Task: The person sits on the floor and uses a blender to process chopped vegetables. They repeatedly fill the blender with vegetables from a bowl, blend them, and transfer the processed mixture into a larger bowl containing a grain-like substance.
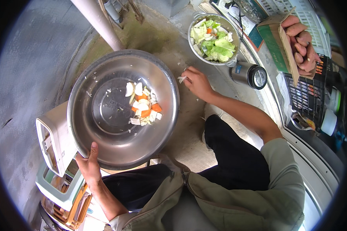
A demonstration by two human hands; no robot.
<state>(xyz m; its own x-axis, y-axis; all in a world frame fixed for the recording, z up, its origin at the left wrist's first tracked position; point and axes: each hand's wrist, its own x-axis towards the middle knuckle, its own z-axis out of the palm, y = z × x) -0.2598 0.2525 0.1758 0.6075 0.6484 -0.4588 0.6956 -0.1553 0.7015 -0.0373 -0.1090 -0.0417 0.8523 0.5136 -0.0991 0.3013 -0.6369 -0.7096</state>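
My left hand [89,166] grips the near-left rim of a wide stainless steel basin [110,150], thumb over the edge. In the basin lies a small heap of cut vegetables [143,105]: orange pieces that look like carrot, and white and pale green chunks. Small scraps cling to its wall. Off the basin's right side, my right hand [198,83] pinches a pale vegetable scrap [181,78] between its fingertips. Beyond that hand, a metal pot [193,47] with handles holds cut green leaves, white pieces and a bit of orange.
A steel canister with a black lid [250,75] lies beside the pot. Sweet potatoes [302,43] fill a cardboard box [273,49] above a black plastic crate [302,86]. Plastic bins [55,141] stand at left. A pale pole [101,26] rises behind the basin. Scraps dot the concrete floor [188,124].
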